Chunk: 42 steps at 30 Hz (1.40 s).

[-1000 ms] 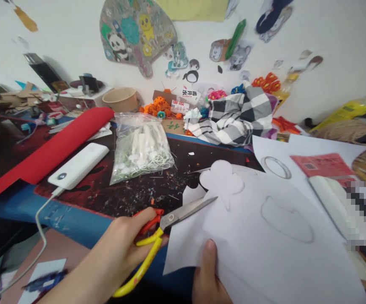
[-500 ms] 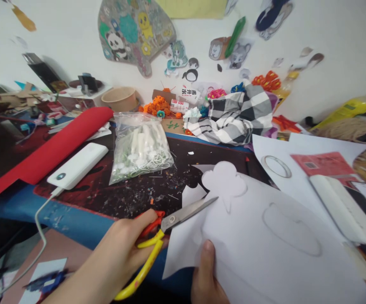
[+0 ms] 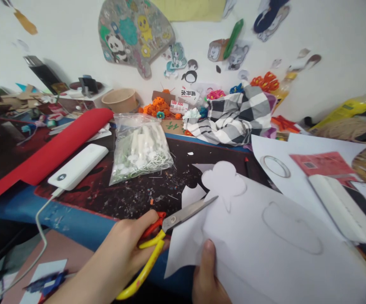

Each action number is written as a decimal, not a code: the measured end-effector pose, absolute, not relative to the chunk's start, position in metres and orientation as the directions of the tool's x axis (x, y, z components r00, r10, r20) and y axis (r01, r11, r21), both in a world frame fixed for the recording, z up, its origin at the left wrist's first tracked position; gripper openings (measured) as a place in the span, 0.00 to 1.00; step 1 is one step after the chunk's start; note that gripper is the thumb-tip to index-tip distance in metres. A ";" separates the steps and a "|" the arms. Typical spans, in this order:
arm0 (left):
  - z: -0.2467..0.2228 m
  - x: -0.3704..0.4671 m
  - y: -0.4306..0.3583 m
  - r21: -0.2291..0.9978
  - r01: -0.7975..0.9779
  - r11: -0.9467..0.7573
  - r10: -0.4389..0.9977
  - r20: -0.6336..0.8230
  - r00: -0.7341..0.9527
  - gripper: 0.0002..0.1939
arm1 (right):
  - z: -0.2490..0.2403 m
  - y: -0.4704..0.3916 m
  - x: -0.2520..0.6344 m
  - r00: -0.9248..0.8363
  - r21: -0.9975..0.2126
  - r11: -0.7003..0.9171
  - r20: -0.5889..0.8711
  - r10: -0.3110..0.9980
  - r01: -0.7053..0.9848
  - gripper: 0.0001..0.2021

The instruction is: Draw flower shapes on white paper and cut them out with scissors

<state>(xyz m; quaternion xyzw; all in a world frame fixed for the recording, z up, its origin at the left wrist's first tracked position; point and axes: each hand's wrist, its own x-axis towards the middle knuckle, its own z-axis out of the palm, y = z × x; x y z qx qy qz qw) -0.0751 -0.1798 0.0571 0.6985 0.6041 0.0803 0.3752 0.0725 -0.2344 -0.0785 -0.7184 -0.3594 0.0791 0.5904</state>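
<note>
My left hand [image 3: 132, 249] is wrapped round the handles of scissors [image 3: 173, 218], one loop red and one yellow. The blades lie against a large white sheet [image 3: 284, 219], their tips just below a cloud-like shape [image 3: 224, 181] with a cut edge at its top. A pencilled stem runs down from this shape, and a pencilled oval lies to its right. My right hand [image 3: 208, 274] grips the sheet's lower left part, thumb on top and the other fingers mostly hidden beneath. A curved flap of paper [image 3: 183, 249] hangs left of the thumb.
A clear bag of white stems [image 3: 141, 147], a white power bank [image 3: 78, 166] with a cable and a red roll [image 3: 56, 143] lie left. Checked cloth [image 3: 236, 114] sits behind; a tape roll [image 3: 276, 166] and white device [image 3: 344, 209] are at right.
</note>
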 end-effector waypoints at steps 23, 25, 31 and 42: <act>0.055 -0.077 -0.176 0.651 0.757 0.064 0.851 -0.432 0.299 0.16 | -0.074 -0.233 0.082 0.792 -0.964 0.000 0.217 0.571 0.265 0.35; 0.055 -0.076 -0.177 0.652 0.756 0.053 0.858 -0.417 0.300 0.16 | -0.075 -0.233 0.083 0.785 -0.960 0.002 0.231 0.575 0.280 0.35; 0.058 -0.070 -0.177 0.671 0.739 0.067 0.870 -0.402 0.286 0.16 | -0.076 -0.236 0.084 0.808 -0.960 -0.070 0.189 0.558 0.273 0.33; 0.064 -0.075 -0.174 0.644 0.764 0.042 0.879 -0.388 0.279 0.21 | -0.071 -0.232 0.089 0.779 -0.930 -0.041 0.281 0.560 0.364 0.31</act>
